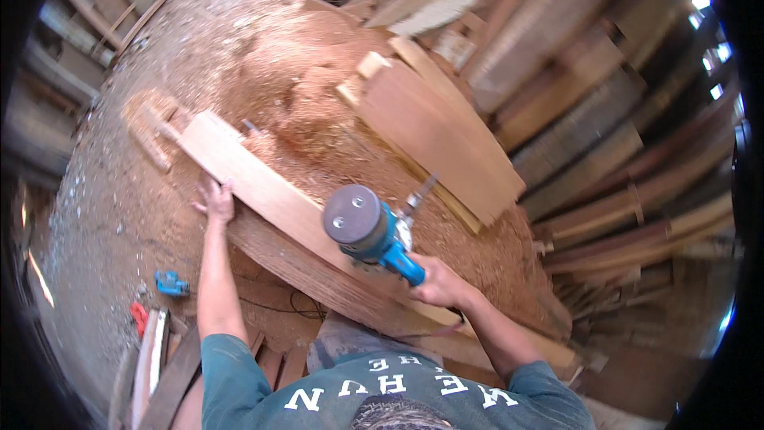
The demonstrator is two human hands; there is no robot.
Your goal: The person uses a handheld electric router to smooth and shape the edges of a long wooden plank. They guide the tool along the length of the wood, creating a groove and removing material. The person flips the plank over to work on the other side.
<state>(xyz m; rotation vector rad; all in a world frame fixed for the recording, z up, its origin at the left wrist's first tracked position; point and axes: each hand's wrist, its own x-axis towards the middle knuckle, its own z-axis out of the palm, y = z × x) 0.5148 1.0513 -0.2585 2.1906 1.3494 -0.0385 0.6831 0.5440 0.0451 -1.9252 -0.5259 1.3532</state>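
Observation:
My right hand (438,280) is closed around the blue handle of a power tool (380,243) with a round grey end that bears two small fittings. The tool sits over a long, pale, smooth-faced plank (263,183), hiding part of it; whether it touches the wood I cannot tell. A metal fitting with a thin rod sticks out on its far side. Farther left, my left hand (216,201) rests at the plank's near edge, fingers spread and fingertips by the wood. Under the plank's near side runs a rougher, darker timber (302,263).
Reddish sawdust (298,80) heaps beyond the plank. Wide boards (438,135) lie beyond the tool, and timber stacks (573,95) fill the right. A small blue tool (171,283), a red object (139,317) and offcuts (151,358) lie at lower left. A dark cord (294,306) trails near me.

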